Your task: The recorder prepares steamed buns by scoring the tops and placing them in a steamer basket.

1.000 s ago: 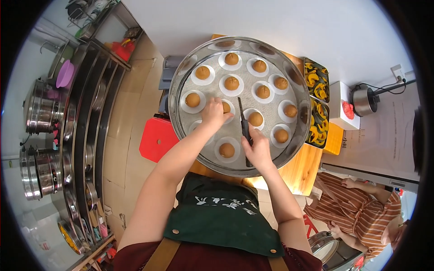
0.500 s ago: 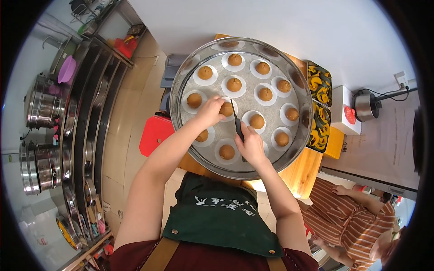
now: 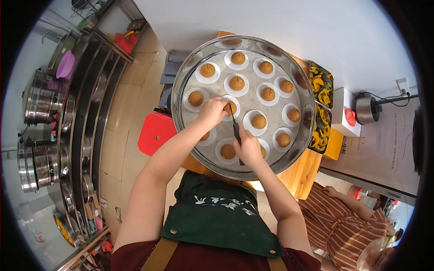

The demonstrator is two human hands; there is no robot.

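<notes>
At 6 o'clock over a round metal tray (image 3: pixel 247 101), the right hand (image 3: pixel 250 148) grips a black-handled knife (image 3: pixel 236 130), blade toward 12 across a brown ball (image 3: pixel 234 108) near centre, which the left hand (image 3: pixel 212 113) pinches in its fingers from 9, with yellow slices (image 3: pixel 321 128) beyond the rim at 3.

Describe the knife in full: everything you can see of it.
The knife has a slim, straight, dark blade, seemingly metal, and a thicker black handle that looks like plastic. The right hand grips the handle, whose butt end shows below the fingers. It points away from the person, tip slightly leftward, above the round metal tray. The blade overlaps a brown ball on white paper; whether it is cutting in or just above cannot be told.
</notes>
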